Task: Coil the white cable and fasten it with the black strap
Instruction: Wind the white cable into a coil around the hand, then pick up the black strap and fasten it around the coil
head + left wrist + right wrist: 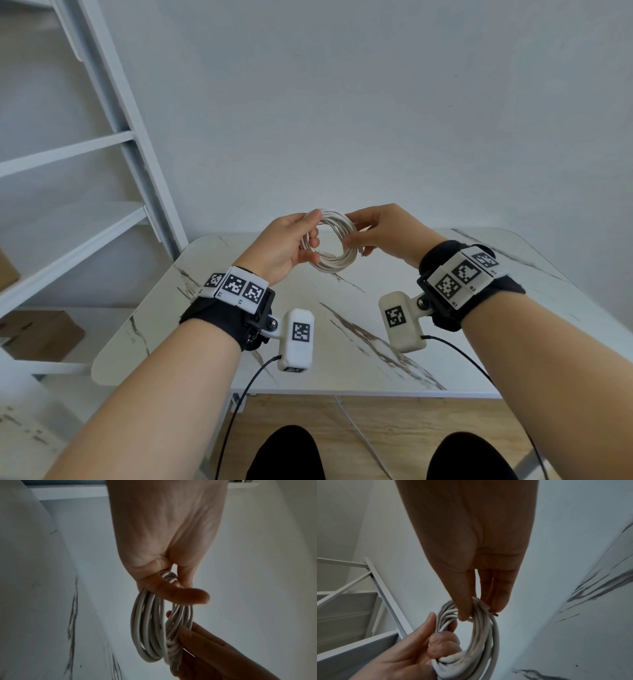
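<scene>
Wall, plain white, fills the far side of the head view, and a white shelf frame leans in at the left, cut off by the picture's edge, with brown boxes low beside it that are only partly seen. Below the wall stands a white marble-look table with grey veins and rounded corners; its far edge meets the wall, its near edge ends above a wood floor, and its bare top lies open under the raised hands. A thin white cord trails across the floor under the table, and where it leads cannot be made out. The left hand grips the left side of the cable, its fingers curled through the loops and the thumb laid over them, as the left wrist view shows. The right hand pinches the right side of the same coil between thumb and fingers. The cable is wound into a round bundle of several turns, held up in the air above the far half of the table and clear of its top. A small plug end sticks out by the right fingertips, too blurred to tell its type. The wrist views are dim, so finer detail of the loops is lost.
</scene>
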